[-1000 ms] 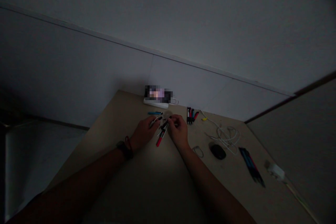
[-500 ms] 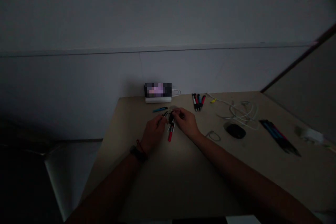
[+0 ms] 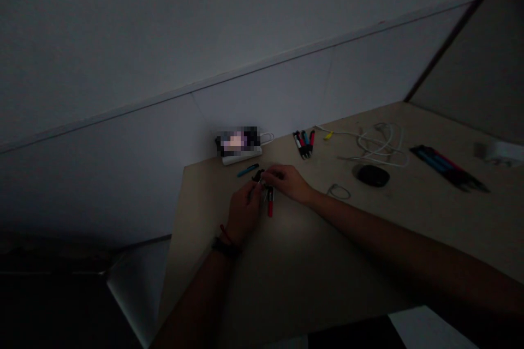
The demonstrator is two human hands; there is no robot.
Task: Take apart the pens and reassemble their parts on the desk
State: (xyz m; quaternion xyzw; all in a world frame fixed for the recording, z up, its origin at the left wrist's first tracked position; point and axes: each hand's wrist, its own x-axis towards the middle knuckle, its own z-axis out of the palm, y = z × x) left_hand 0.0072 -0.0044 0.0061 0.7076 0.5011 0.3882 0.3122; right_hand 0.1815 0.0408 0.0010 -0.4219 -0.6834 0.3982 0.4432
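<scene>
The scene is very dark. Both my hands meet over a small bunch of pens on a beige table (image 3: 286, 262). My left hand (image 3: 244, 212), with a dark band at the wrist, is closed around the pens. A red pen (image 3: 270, 203) sticks out below the fingers. My right hand (image 3: 289, 182) pinches the upper ends of the same bunch, where a black piece (image 3: 257, 175) shows. A blue pen (image 3: 248, 170) lies just beyond the hands.
A white block with a cable (image 3: 241, 158) sits at the table's back edge by the wall. Further right lie a group of coloured markers (image 3: 303, 143), a white cable coil (image 3: 379, 147), a black mouse (image 3: 373, 176), a small ring (image 3: 339, 191) and a row of pens (image 3: 446, 166).
The view has rolled and shifted, so the table now slants up to the right. My hands stay together on the pen bunch; the red pen now points straight down.
</scene>
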